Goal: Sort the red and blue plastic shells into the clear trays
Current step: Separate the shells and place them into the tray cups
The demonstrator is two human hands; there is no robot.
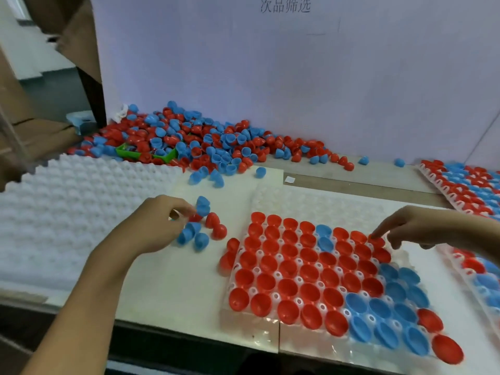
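A: Head view, left side? The left hand (155,224) curls over a small cluster of loose shells (201,228) on the white table (167,280), fingertips pinching a blue shell (203,208).

B: And at three o'clock? The right hand (405,228) is spread, its forefinger pressing a red shell (376,240) seated in the clear tray (319,277), gripping nothing. The mixed heap (189,142) lies at twelve o'clock, against the white board (270,77).

Red shells (286,269), blue shells (384,309)
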